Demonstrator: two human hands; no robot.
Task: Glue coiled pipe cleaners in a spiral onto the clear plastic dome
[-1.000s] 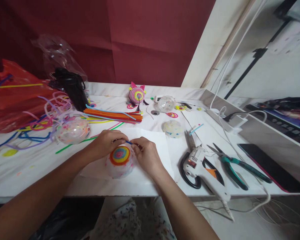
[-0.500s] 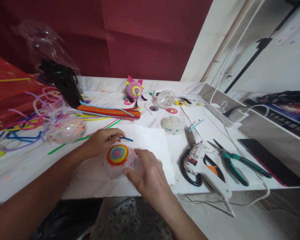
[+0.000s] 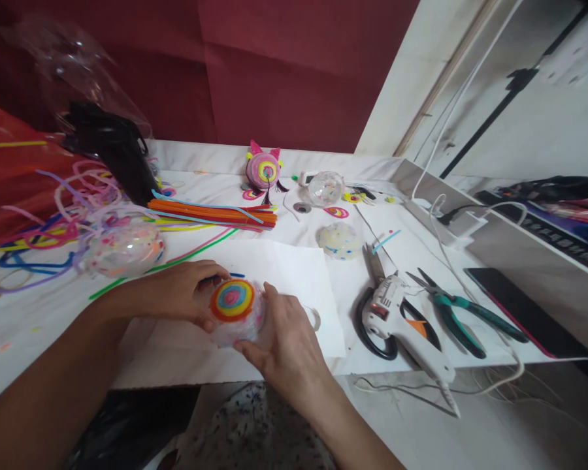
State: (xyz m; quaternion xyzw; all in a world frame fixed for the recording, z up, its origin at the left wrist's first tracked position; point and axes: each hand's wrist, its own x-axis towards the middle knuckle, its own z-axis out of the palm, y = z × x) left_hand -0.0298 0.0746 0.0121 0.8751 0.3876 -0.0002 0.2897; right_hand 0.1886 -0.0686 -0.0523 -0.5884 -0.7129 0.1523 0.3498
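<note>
A clear, speckled round piece (image 3: 238, 329) with a coiled disc (image 3: 232, 300) of orange, yellow, blue and pink on top rests on white paper (image 3: 294, 261). My left hand (image 3: 196, 294) curves round its left side, thumb at the lower left edge. On the right, my right hand (image 3: 287, 333) has its fingers and thumb spread along the other side. Just behind the disc lies a short dark blue stem (image 3: 237, 275), partly hidden by my left fingers.
A bundle of orange stems (image 3: 210, 213) lies behind the hands. To the right are a white glue gun (image 3: 389, 307), scissors (image 3: 375, 264), green-handled pliers (image 3: 458, 303) and a phone (image 3: 524, 313). A decorated pink ball (image 3: 264, 170) stands at the back.
My left hand has come down from the blue stem to the left side of the round piece. The blue stem now lies lower, behind the disc. The view has shifted slightly.
</note>
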